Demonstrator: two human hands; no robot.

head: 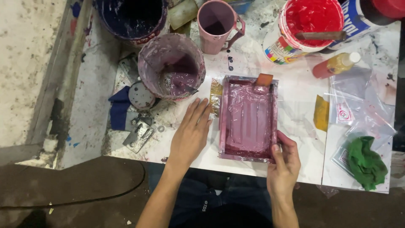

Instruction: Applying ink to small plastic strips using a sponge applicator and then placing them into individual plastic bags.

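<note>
- White paint-spattered table (295, 88), crowded; concrete floor and dark mat below its near edge.
- Rectangular frame coated in mauve ink (248, 117) lying flat near the table's front edge, with a small orange-brown scraper (264, 80) resting at its far rim.
- Right hand (283, 162): grip closed on the frame's near right corner, thumb on top of the rim. Left hand (192, 133): fingers apart, flat on the table just left of the frame, holding nothing.
- Risk: wet ink throughout; a one-corner hold could slip or tilt the frame, letting ink run toward the front edge and the lap below.
- Risk: scraper loose on the rim, likely to slide off on any tilt.
- Obstacle left: mauve-smeared open paint bucket (172, 65) just beyond the left fingertips, easily knocked.
- Further off: pink mug (219, 25), red-filled tub (306, 27), small squeeze bottle (336, 65), green rag (366, 161) on plastic bags to the right.
</note>
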